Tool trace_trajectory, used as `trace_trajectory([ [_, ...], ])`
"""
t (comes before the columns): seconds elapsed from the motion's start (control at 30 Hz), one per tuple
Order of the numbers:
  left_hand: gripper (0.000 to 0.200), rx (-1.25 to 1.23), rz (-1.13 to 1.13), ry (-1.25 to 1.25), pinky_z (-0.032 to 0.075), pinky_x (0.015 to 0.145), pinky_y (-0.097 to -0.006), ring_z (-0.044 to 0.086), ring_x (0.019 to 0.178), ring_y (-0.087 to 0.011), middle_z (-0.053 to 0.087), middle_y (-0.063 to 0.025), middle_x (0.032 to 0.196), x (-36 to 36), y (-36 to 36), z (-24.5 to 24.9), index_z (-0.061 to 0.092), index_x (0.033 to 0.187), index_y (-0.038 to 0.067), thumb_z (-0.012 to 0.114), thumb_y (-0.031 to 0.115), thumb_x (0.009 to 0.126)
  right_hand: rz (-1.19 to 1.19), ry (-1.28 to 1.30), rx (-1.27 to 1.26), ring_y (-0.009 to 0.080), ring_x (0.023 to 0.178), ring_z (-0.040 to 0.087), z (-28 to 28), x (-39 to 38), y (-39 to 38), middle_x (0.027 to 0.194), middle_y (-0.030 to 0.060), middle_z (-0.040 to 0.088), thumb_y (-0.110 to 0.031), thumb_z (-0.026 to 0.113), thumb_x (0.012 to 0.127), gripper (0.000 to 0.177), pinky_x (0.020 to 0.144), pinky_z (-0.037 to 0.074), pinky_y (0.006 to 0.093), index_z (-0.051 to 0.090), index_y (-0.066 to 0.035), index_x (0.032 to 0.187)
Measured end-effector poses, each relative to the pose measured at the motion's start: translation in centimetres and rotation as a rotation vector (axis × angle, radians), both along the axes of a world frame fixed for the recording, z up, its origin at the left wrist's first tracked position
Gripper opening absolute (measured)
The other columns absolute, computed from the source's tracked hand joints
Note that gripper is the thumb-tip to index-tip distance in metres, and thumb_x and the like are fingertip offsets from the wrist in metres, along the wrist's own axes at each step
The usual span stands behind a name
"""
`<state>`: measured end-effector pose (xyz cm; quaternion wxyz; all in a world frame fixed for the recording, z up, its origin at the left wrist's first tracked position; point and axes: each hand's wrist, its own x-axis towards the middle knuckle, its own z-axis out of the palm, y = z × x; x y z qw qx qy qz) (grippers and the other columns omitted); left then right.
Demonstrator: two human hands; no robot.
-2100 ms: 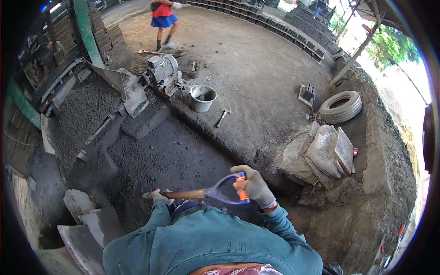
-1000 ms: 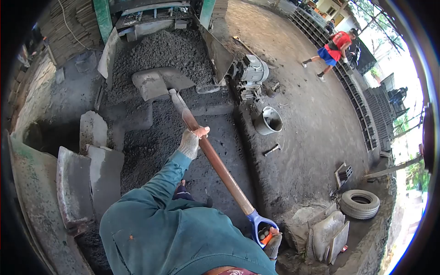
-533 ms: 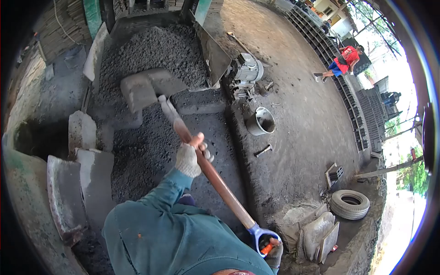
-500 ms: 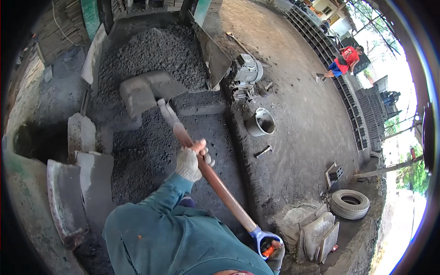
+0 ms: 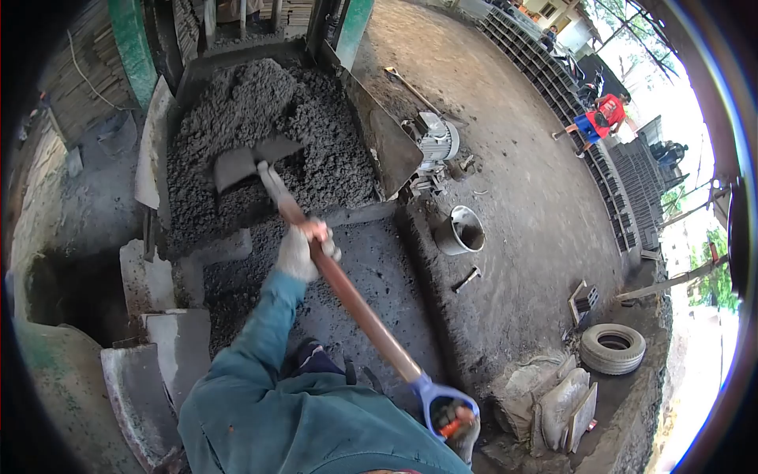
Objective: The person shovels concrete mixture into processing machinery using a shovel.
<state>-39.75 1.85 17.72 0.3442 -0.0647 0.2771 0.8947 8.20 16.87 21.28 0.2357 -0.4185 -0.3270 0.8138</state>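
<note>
I hold a long shovel [image 5: 347, 292] with a brown wooden shaft and a blue D-grip. My left hand [image 5: 304, 249], in a pale glove, grips the shaft about a third of the way down from the blade. My right hand [image 5: 458, 423], also gloved, is closed inside the blue grip at the bottom right. The grey blade [image 5: 253, 160] lies on a heap of dark grey gravel mix [image 5: 268, 134] inside a metal hopper [image 5: 387, 142]. My teal sleeves fill the bottom of the view.
An electric motor [image 5: 436, 138] sits right of the hopper, with a metal bucket [image 5: 462, 231] and a hammer [image 5: 467, 278] on the dirt floor. A tyre [image 5: 613, 348] and cement bags [image 5: 562, 403] lie at lower right. A person in red [image 5: 604, 118] walks by stacked blocks.
The shovel blade has pushed forward and up from the hopper's front edge onto the gravel heap. My left hand moved forward with the shaft. The person in red walked further away.
</note>
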Motion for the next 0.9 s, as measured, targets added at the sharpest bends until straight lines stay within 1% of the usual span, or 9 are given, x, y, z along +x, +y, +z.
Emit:
trace_trajectory([
  [0.13,0.016,-0.074,0.053,0.160,0.048,0.060,-0.0435,0.051,0.056,-0.0209,0.050,-0.0054,0.063,-9.0,-1.0,-0.1,0.051,0.077,0.009,0.066,0.015,0.078,0.032,0.146,-0.072,0.0162,0.061,0.045,2.1,-10.6,-3.4,0.070,0.0013,0.045,-0.009,0.064,0.087,0.010,0.054,0.041,0.0315,0.054,-0.008,0.086],
  [0.17,0.018,-0.087,0.064,0.188,0.048,0.059,-0.0432,0.052,0.056,-0.0214,0.050,-0.0055,0.062,-11.3,-1.3,0.0,0.052,0.078,0.008,0.067,0.018,0.080,-0.003,0.051,-0.013,0.0172,0.058,0.043,2.5,-13.3,-4.3,0.070,0.0016,0.045,-0.018,0.064,0.091,0.018,0.054,0.040,0.0316,0.058,-0.003,0.098],
  [0.23,0.020,-0.136,0.145,0.191,0.049,0.059,-0.0432,0.052,0.057,-0.0222,0.051,-0.0060,0.064,-16.4,-1.7,-0.9,0.051,0.081,0.008,0.067,0.019,0.084,0.142,-0.036,0.145,0.0206,0.071,0.059,2.6,-16.3,-4.4,0.083,0.0071,0.062,-0.025,0.063,0.094,0.024,0.066,0.050,0.0332,0.060,-0.003,0.103],
  [0.3,0.019,-0.322,0.298,0.183,0.050,0.059,-0.0435,0.053,0.057,-0.0225,0.052,-0.0067,0.066,-17.8,-1.5,0.2,0.050,0.083,0.008,0.067,0.017,0.084,0.391,0.083,0.408,0.0181,0.073,0.064,4.4,-17.2,-4.1,0.088,0.0079,0.066,-0.029,0.063,0.094,0.027,0.067,0.054,0.0330,0.060,-0.005,0.104],
  [0.4,0.015,-0.321,0.252,0.159,0.051,0.059,-0.0456,0.052,0.057,-0.0218,0.050,-0.0062,0.067,-11.1,-0.5,5.0,0.051,0.085,0.007,0.064,0.014,0.086,0.316,0.109,0.269,0.0171,0.072,0.064,4.6,-12.3,-1.3,0.087,0.0074,0.066,-0.027,0.061,0.094,0.026,0.064,0.054,0.0313,0.060,-0.005,0.108],
  [0.47,0.009,-0.097,0.155,0.026,0.047,0.057,-0.0436,0.050,0.055,-0.0201,0.046,-0.0041,0.064,-6.5,2.0,5.9,0.049,0.087,0.008,0.057,0.011,0.090,0.228,0.148,0.416,0.0160,0.067,0.063,6.6,-7.0,1.5,0.085,0.0069,0.065,-0.026,0.063,0.091,0.029,0.058,0.053,0.0298,0.062,-0.005,0.110],
  [0.7,0.019,0.088,-0.094,0.149,0.050,0.071,-0.0442,0.057,0.063,-0.0175,0.053,-0.0009,0.071,12.2,10.6,11.7,0.054,0.079,0.012,0.062,0.020,0.094,-0.114,-0.136,0.432,0.0229,0.052,0.057,2.6,10.9,10.8,0.066,0.0105,0.057,-0.022,0.063,0.083,0.021,0.045,0.046,0.0335,0.057,-0.003,0.089],
  [0.8,0.015,0.079,-0.065,0.122,0.054,0.072,-0.0455,0.059,0.065,-0.0207,0.054,-0.0051,0.080,16.9,13.4,9.1,0.051,0.091,0.009,0.065,0.013,0.091,-0.049,-0.010,0.370,0.0230,0.047,0.055,4.0,15.5,12.6,0.061,0.0098,0.054,-0.029,0.062,0.084,0.029,0.043,0.045,0.0338,0.054,-0.004,0.072],
  [0.9,0.019,-0.139,-0.018,-0.002,0.059,0.065,-0.0488,0.062,0.064,-0.0260,0.054,-0.0082,0.085,21.8,14.8,5.5,0.048,0.099,0.008,0.064,0.011,0.090,0.056,0.078,0.292,0.0237,0.048,0.056,6.5,15.5,11.7,0.058,0.0098,0.052,-0.031,0.067,0.081,0.031,0.044,0.048,0.0358,0.055,-0.003,0.075],
])
